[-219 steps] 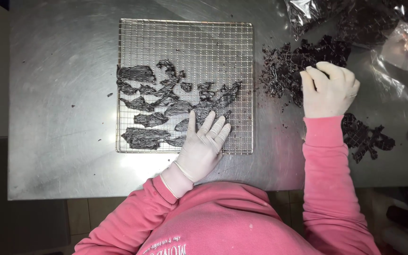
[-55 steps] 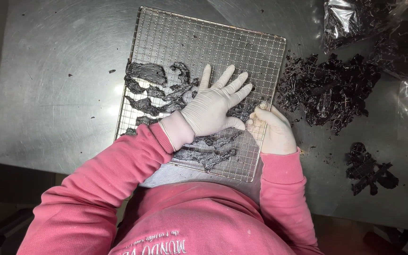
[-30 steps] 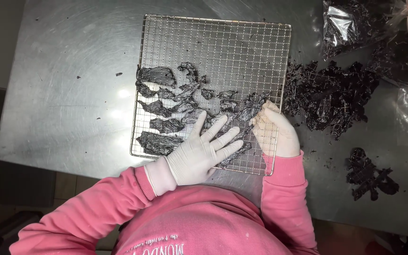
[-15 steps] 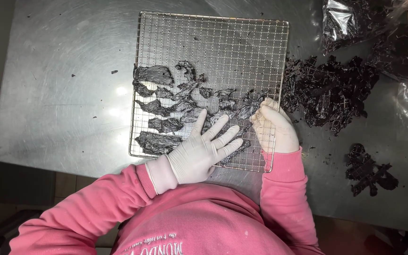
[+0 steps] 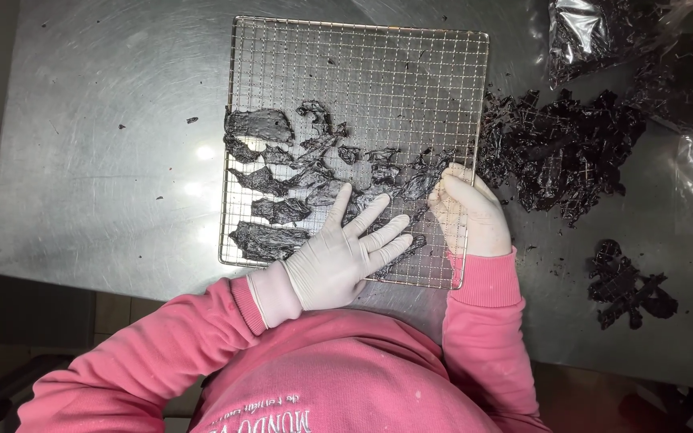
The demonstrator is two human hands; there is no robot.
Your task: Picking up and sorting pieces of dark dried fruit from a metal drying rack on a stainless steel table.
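Steel table: wire rack unmoved, both gloved hands barely shifted.

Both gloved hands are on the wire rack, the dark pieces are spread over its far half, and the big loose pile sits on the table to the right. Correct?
Not quite. In the head view the dark pieces cover the near half of the wire rack; its far half is bare. The left hand, right hand and pile are as stated.
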